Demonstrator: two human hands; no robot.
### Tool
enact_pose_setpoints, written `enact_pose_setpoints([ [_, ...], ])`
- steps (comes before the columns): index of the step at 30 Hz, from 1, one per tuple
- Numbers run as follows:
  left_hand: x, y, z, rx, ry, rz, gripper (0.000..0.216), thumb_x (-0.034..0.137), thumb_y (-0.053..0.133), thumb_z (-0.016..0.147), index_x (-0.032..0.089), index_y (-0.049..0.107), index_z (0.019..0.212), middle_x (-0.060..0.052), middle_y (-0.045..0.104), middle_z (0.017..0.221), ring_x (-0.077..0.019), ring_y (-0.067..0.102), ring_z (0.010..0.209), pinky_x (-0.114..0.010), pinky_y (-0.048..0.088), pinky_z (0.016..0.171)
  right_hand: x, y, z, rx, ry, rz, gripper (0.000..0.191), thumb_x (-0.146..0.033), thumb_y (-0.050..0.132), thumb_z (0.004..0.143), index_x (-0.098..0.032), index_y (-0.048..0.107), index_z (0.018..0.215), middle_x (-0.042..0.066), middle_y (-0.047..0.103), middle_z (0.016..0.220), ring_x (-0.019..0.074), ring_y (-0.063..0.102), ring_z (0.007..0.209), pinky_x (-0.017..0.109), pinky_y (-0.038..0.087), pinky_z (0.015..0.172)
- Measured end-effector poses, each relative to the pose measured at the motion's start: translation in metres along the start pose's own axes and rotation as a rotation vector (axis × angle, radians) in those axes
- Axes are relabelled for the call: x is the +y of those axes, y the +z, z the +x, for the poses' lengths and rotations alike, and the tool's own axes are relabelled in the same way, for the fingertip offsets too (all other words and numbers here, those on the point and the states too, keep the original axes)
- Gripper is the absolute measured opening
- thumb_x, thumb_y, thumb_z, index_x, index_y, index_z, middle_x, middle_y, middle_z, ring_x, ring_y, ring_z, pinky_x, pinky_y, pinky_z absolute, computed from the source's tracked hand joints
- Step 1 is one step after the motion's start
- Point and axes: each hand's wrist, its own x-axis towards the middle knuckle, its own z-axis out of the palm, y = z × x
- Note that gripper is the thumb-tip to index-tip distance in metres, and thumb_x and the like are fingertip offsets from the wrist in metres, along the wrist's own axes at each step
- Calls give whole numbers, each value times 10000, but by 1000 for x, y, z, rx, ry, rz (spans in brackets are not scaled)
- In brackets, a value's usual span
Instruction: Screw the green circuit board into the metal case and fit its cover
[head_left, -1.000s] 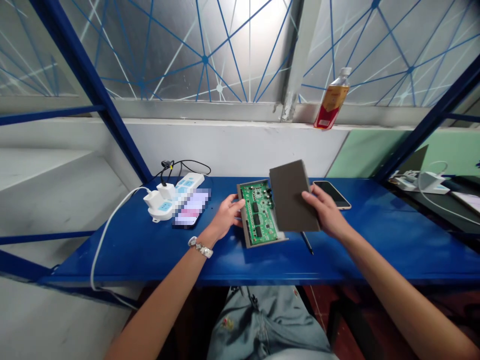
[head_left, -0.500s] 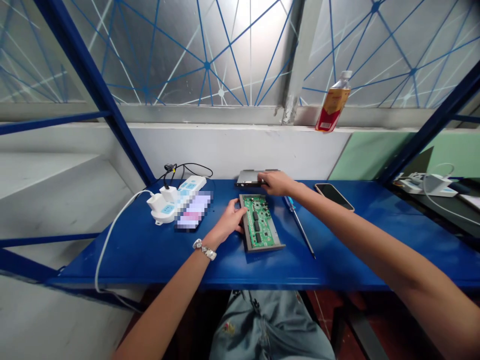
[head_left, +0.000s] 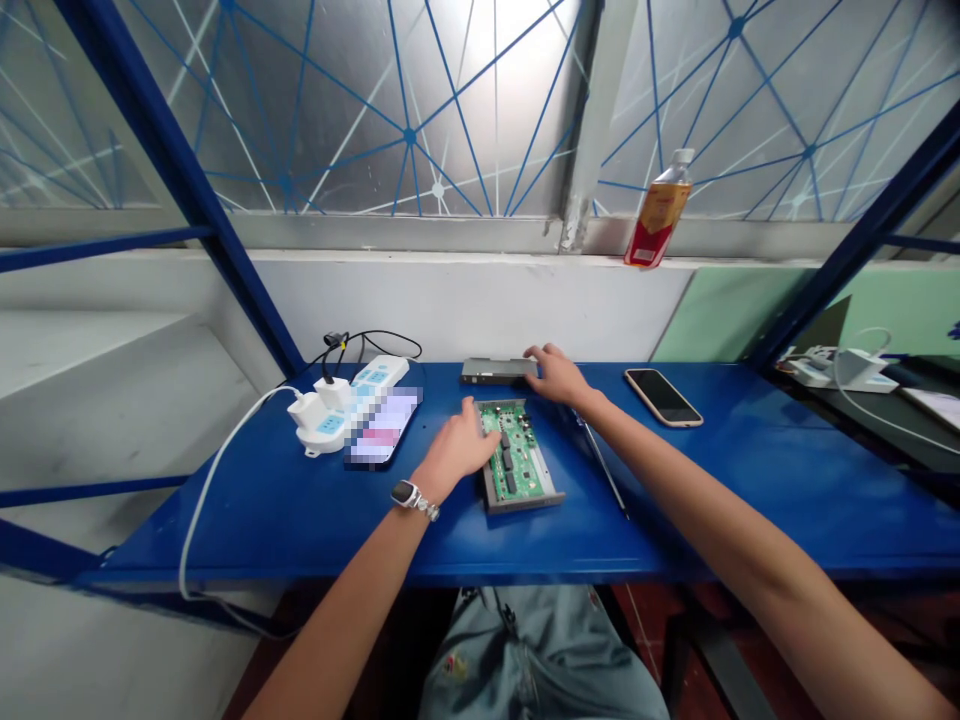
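Note:
A green circuit board (head_left: 517, 465) sits in an open grey metal case (head_left: 525, 503) in the middle of the blue table. My left hand (head_left: 456, 450) grips the left side of this case, its thumb over the board's edge and the other fingers partly hidden. Behind it, close to the wall, a flat grey metal cover (head_left: 499, 372) lies on the tabletop. At the cover's right end is my right hand (head_left: 561, 377), fingers apart and the fingertips touching or just beside it. A screwdriver (head_left: 606, 470) lies right of the board, its handle mostly hidden under my right forearm.
A white power strip (head_left: 356, 405) with plugged-in adapters and cables stands at the left, beside a phone with a blurred screen (head_left: 385, 428). Another phone (head_left: 664, 397) lies at the right. A drink bottle (head_left: 660, 210) stands on the window ledge. Blue frame posts (head_left: 240, 290) flank the table.
The metal cover now lies flatter near the wall, and my right hand has loosened from it, fingers spreading. My left hand stays at the case's left side. The view has shifted slightly.

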Motion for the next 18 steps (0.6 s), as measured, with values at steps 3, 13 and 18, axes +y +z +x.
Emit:
enact_pose_setpoints([
  [3,6,-4,-3,-26,21,116,754,399,490,937,32,285,1563,-292,719,1195,-426,703,1116,-391,500,840,12,-9,-26,-18,243,3,494,-511,536,953,-199,531,1336,175,626,1273,329,684,1075,388,512,869],
  [13,4,-11,-3,-21,104,241,611,396,474,934,58,474,1442,-255,751,1059,-412,733,977,-404,513,771,24,-17,-66,-173,358,-19,417,-396,560,924,-126,626,1234,232,725,1117,396,711,1052,447,525,840],
  [18,10,-18,25,170,231,221,411,358,411,989,154,669,1235,-179,757,988,-361,715,1022,-434,525,883,17,-38,-60,212,281,520,451,-448,498,984,-139,590,1299,76,695,782,222,677,633,332,525,628],
])
